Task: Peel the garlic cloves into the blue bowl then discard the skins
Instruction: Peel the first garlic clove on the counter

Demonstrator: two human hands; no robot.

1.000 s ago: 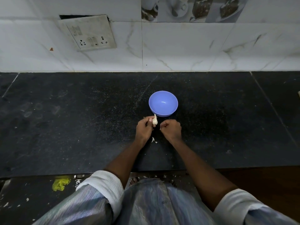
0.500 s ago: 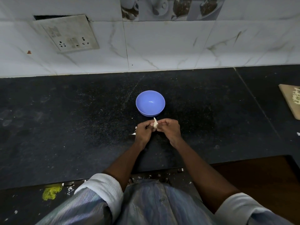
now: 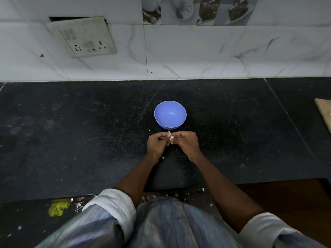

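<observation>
Lying across the lower wall line: a dark, speckled stone countertop (image 3: 89, 131), matte and dusted with pale crumbs, with thin seams running through it. Rising behind it: glossy white marble-patterned wall tiles (image 3: 197, 51) with grey veins, and a grimy, off-white rectangular switch and socket plate (image 3: 84, 37) sitting crooked in its recess. Showing at the right edge: the corner of a pale wooden board (image 3: 325, 111).

Sitting upright on the stone just beyond the hands: a small round blue plastic bowl (image 3: 170, 114), smooth and glossy, catching a small highlight inside; holding nothing visible.

Being pinched between both hands, just in front of the bowl and apart from it: a small pale garlic clove (image 3: 171, 138) with papery, cream-pink skin curling off it. Running roughly away from the person, long axis near vertical in the view, thin skin tip pointing toward the bowl. Too small to tell how much skin remains.

Curling around the clove from its own side: the left hand (image 3: 156, 143), fingers bent, fingertips gripping it. Meeting it from the other side: the right hand (image 3: 187, 141), fingers curled in, pinching the clove or its skin.

Lying on the stone below the left wrist: a tiny white skin scrap (image 3: 163, 157). Resting on the dark floor below the counter edge: a crumpled yellow scrap (image 3: 58, 208).
</observation>
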